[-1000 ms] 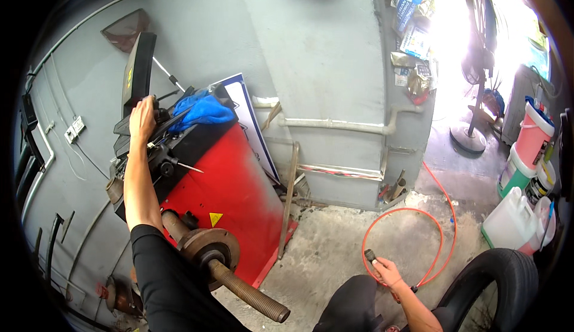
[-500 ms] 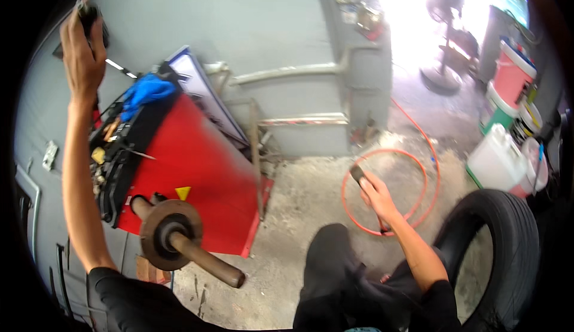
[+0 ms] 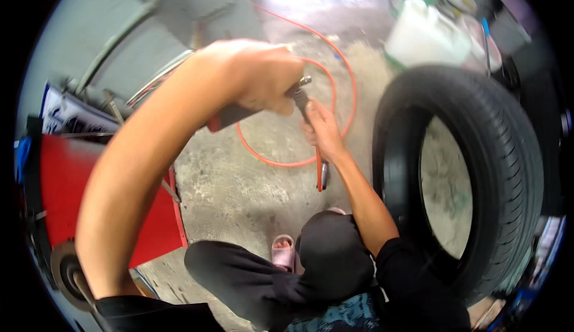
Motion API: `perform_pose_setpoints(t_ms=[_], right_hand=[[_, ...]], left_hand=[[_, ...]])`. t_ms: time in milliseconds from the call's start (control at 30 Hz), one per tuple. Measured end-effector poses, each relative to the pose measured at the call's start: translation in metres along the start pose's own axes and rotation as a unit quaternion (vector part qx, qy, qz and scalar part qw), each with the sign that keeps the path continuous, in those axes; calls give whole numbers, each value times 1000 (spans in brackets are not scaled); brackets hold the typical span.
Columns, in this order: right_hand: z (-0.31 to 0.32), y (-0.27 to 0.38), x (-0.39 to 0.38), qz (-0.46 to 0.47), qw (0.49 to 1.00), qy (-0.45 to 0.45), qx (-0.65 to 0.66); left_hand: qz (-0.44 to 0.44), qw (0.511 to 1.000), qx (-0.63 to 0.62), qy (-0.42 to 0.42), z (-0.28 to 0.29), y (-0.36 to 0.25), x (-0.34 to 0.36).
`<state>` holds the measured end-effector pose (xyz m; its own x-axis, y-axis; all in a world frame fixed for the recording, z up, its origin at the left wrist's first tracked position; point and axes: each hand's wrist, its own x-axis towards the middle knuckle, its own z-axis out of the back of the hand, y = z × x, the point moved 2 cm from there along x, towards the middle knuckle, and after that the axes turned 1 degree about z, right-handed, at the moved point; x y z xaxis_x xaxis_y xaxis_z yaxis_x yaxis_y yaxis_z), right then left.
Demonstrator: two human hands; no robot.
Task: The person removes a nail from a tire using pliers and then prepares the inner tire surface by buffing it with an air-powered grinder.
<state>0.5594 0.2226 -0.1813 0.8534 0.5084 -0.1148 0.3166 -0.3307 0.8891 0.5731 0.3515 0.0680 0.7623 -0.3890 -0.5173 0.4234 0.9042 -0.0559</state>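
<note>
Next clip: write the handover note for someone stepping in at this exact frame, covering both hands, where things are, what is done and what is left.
Left hand: closed around a dark-handled tool with a metal tip, raised in front of the camera.
Right hand: gripping the end of the orange air hose just below that tip; its end fitting hangs below the hand.
The rest of the hose lies looped on the concrete floor. A black tyre stands upright to the right; the red machine is to the left.
Done: tool and hose end brought together.
Left: whether they are joined is unclear; tyre untouched.
</note>
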Motion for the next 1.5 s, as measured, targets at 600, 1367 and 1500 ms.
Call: perform_pose_setpoints(t_ms=[600,1367,1500], right_hand=[[41,-13,-36,-5,944,165,-287],[-4,-129,-93,-108,955,264,84],[-10,-107,-84,138,971,194,-17]], left_hand=[[-133,986,-85,-62,-172,41,-8],[-127,939,112,-300,-172,-8,-30],[111,766,-53,-631,-181,42,-65]])
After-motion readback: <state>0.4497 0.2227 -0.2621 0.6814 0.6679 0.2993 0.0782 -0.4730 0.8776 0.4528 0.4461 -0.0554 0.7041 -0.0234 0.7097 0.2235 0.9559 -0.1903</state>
